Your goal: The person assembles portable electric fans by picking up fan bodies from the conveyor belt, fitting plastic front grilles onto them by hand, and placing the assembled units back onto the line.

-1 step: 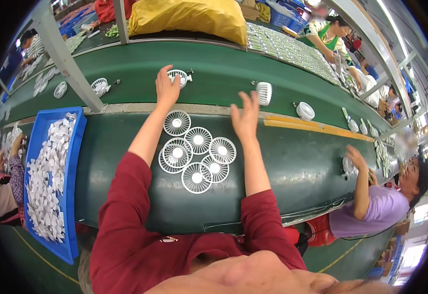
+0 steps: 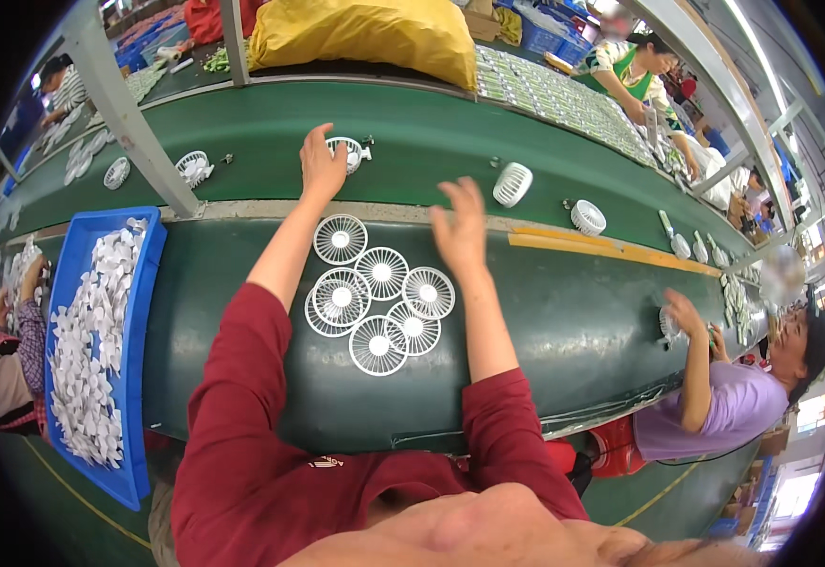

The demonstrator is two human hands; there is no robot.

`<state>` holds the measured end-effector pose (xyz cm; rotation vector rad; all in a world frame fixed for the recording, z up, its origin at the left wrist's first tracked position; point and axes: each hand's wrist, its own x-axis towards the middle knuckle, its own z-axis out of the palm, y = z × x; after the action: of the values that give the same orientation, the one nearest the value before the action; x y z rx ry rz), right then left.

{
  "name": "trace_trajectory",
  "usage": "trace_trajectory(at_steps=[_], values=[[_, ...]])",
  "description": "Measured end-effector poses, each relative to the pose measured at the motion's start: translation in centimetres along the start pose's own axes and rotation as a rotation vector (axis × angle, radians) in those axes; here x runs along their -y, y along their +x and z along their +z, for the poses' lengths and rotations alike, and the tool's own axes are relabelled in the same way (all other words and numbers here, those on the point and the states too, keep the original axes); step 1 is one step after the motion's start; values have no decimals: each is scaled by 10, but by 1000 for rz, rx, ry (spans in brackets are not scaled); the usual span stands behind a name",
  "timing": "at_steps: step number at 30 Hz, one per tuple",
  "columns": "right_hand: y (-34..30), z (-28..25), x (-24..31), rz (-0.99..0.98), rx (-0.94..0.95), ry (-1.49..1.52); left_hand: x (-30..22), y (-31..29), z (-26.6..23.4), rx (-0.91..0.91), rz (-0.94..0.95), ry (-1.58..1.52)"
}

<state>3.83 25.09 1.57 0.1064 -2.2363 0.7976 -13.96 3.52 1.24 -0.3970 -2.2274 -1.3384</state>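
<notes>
My left hand (image 2: 323, 167) is at the left side of a white fan housing (image 2: 353, 151) on the green conveyor belt. Its fingers are curled against the housing and partly cover it. My right hand (image 2: 463, 227) is over the belt's near edge, blurred, with its fingers spread and nothing in them. Up and to its right, apart from it, another white fan housing (image 2: 513, 184) lies tilted. Between my forearms several round white fan grilles (image 2: 381, 273) lie on the dark green worktop, some overlapping.
A blue tray (image 2: 155, 246) of white fan blades stands at the left. Further housings (image 2: 588, 217) lie along the belt. Yellow strips (image 2: 611, 248) line the worktop's far edge. A co-worker in a purple shirt (image 2: 715, 402) sits at the right. A metal post (image 2: 134, 113) rises at the left.
My right hand has moved left, away from the tilted fan housing, which has shifted slightly and tipped. My left hand has hardly moved beside its housing.
</notes>
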Motion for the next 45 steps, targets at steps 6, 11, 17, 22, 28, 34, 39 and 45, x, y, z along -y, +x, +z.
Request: trace_trajectory(at_steps=[6, 11, 17, 22, 28, 34, 39, 45], values=[[-29, 52, 69, -174, 451, 188, 52, 32, 35, 230, -111, 297], [-41, 55, 71, -157, 528, 55, 51, 21, 32, 326, -137, 379], [-25, 44, 54, -90, 514, 125, 46, 0, 16, 189, -106, 217], [16, -28, -14, 118, 144, -21, 22, -46, 9, 64, -478, -481], [-18, -56, -115, 307, -199, -478, 2, -65, -20, -76, -910, -1312], [-10, -36, -101, 257, -148, 46, -28, -83, -38, -55, -962, -1698], [2, -15, 5, 135, 263, 124, -54, -76, -53, 60, -943, -1733], [-32, 50, 62, -158, 595, 42, -22, -69, -58, 207, -733, -1803]])
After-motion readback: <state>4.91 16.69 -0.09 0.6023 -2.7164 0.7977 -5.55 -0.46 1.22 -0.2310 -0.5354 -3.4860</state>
